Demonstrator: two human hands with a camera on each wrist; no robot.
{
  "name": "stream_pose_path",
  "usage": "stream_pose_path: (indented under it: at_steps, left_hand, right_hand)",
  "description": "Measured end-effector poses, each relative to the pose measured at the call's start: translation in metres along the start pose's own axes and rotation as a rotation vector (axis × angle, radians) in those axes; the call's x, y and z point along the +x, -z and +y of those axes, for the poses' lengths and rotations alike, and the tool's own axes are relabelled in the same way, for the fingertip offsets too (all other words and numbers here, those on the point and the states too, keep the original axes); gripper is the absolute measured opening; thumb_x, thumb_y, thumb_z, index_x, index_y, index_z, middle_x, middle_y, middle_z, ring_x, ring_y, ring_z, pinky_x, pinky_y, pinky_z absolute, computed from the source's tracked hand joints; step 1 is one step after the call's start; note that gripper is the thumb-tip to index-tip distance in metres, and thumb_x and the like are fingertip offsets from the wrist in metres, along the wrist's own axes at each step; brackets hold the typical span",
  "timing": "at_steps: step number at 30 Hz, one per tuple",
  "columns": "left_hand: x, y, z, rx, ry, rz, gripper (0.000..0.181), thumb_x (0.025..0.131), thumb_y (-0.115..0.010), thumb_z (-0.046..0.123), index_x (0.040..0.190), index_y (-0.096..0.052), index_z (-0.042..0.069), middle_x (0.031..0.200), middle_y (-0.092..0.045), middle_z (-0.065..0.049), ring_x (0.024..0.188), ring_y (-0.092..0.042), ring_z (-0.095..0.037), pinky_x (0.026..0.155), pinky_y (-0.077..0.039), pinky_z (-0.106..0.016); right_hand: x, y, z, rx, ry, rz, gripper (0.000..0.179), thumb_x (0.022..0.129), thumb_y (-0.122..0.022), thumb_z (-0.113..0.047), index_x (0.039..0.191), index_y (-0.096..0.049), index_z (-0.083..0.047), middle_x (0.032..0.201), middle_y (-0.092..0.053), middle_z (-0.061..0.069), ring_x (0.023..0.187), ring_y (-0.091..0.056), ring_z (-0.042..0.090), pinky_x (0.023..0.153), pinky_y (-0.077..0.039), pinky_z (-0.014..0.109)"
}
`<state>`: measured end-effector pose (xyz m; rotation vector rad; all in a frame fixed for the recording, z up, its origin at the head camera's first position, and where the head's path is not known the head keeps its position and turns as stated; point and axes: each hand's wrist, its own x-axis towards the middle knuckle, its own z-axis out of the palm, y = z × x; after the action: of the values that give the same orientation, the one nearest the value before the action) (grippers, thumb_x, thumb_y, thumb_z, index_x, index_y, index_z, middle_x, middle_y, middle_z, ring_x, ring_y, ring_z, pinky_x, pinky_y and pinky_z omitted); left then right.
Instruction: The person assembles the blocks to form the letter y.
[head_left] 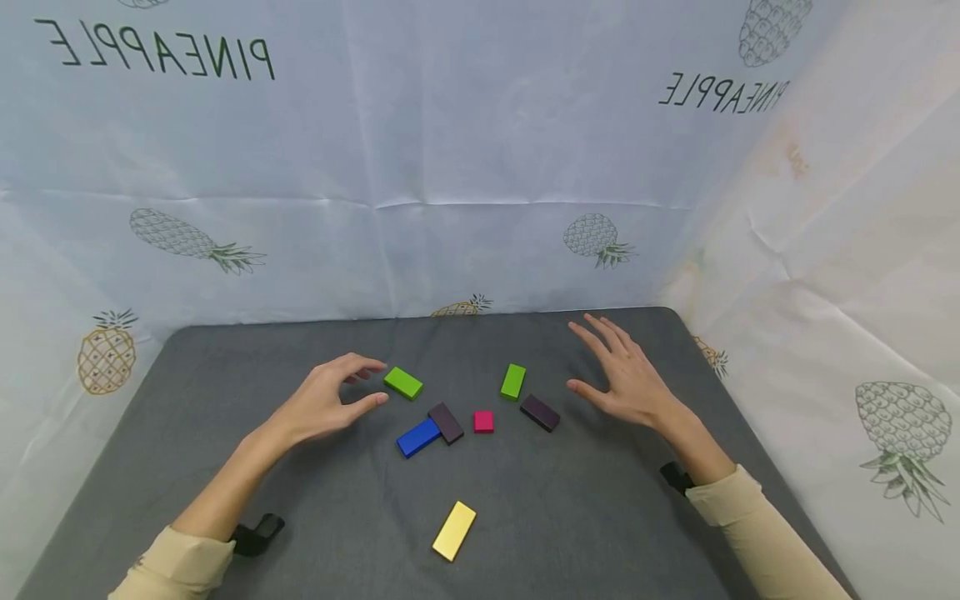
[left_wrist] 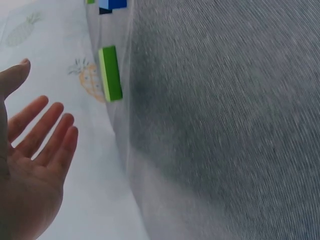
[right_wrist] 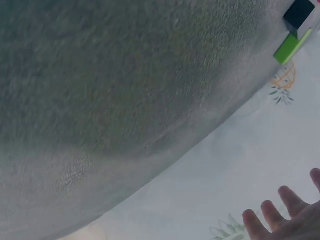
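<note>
My left hand point(head_left: 330, 400) hovers over the left part of the table, thumb apart from the loosely bent fingers, nothing held. Just right of its fingertips lies a green block point(head_left: 403, 383), seen also in the left wrist view as a green block point(left_wrist: 110, 73). On the right, my right hand point(head_left: 624, 377) is spread in the air, holding nothing. Nearest to it are a black block point(head_left: 540, 413) and a second green block point(head_left: 513, 382). Between the hands lie a small red block point(head_left: 483, 422) and a blue block point(head_left: 418, 438), with a dark block point(head_left: 446, 423) against its end.
A yellow block point(head_left: 453, 531) lies alone nearer the front of the grey cloth-covered table point(head_left: 360, 533). Behind the table hangs a white curtain point(head_left: 480, 150) with pineapple prints, which continues along the right side. Dark straps sit at both wrists.
</note>
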<state>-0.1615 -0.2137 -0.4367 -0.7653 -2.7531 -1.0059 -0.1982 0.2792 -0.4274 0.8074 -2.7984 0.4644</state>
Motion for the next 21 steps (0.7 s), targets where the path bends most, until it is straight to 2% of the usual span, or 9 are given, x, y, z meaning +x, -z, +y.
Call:
stream_pose_path:
  at_steps: [8,14,21]
  left_hand:
    - [0.007,-0.014,0.007,-0.104,-0.022,-0.054,0.040,0.097,-0.082,0.020,0.133,-0.072,0.003,0.126,-0.076,-0.016,0.109,-0.073,-0.036,0.095,-0.063,-0.053]
    - [0.012,-0.025,0.011,-0.140,-0.056,-0.140,0.041,0.097,-0.083,0.020,0.133,-0.072,0.003,0.127,-0.077,-0.013,0.111,-0.074,-0.032,0.098,-0.062,-0.051]
    - [0.019,-0.038,0.019,-0.151,-0.094,-0.170,0.039,0.098,-0.082,0.021,0.132,-0.073,0.002,0.125,-0.077,-0.014,0.114,-0.073,-0.031,0.100,-0.061,-0.051]
  right_hand:
    - [0.000,-0.008,-0.011,0.069,0.027,-0.006,0.088,0.098,-0.076,-0.048,0.171,-0.035,-0.022,0.177,-0.032,0.017,0.161,-0.032,0.049,0.120,-0.036,0.077]
    - [-0.002,-0.013,-0.020,0.157,0.016,-0.044,0.086,0.097,-0.080,-0.041,0.169,-0.039,-0.020,0.175,-0.036,0.017,0.158,-0.038,0.046,0.113,-0.045,0.074]
    - [-0.002,-0.017,-0.026,0.225,-0.003,-0.105,0.079,0.099,-0.079,-0.039,0.165,-0.044,-0.016,0.170,-0.044,0.015,0.155,-0.043,0.043,0.114,-0.044,0.074]
